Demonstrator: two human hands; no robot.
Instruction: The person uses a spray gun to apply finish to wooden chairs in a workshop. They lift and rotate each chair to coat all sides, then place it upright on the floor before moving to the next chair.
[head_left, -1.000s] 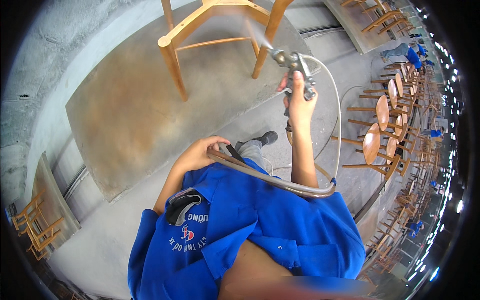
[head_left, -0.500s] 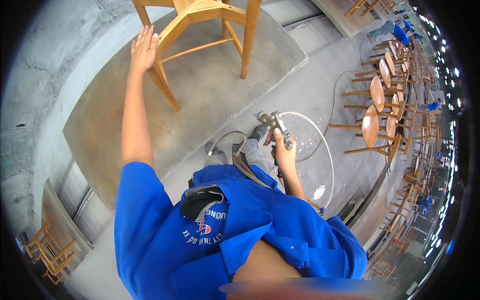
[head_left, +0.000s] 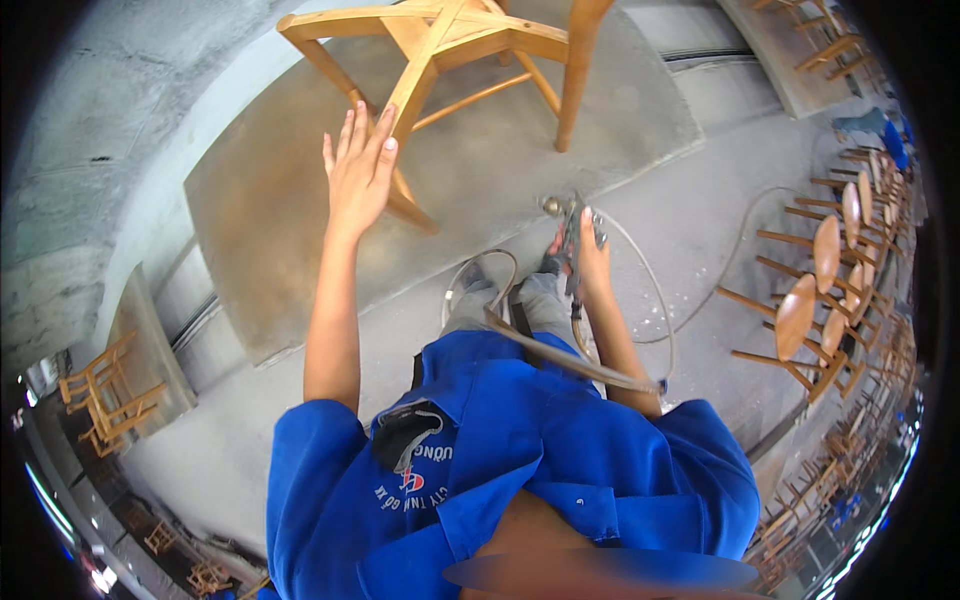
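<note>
Wood, pale and unfinished, fills the top of the frame: a chair (head_left: 450,60) stands on a brown board (head_left: 290,230), its legs splaying down toward us. Our left hand (head_left: 358,170) is raised at upper centre-left, fingers spread wide and flat, holding nothing. The fingertips lie against, or just short of, the near chair leg (head_left: 405,120); we cannot tell whether they truly touch. That leg runs on a slant from the seat frame at upper right down to its foot at lower left of the hand, so its long axis crosses just to the right of our fingers. The left arm is stretched almost straight up the frame, palm turned away from us.

Our right hand (head_left: 590,255) sits lower, at centre-right, well apart from the chair, so the left is by far the nearer. It is closed round the grip of a spray gun (head_left: 572,225), nozzle pointing up the frame toward the board. A hose (head_left: 560,355) trails from the gun across our blue shirt and loops over the grey floor (head_left: 700,200). Rows of chairs (head_left: 810,300) stand at far right.
</note>
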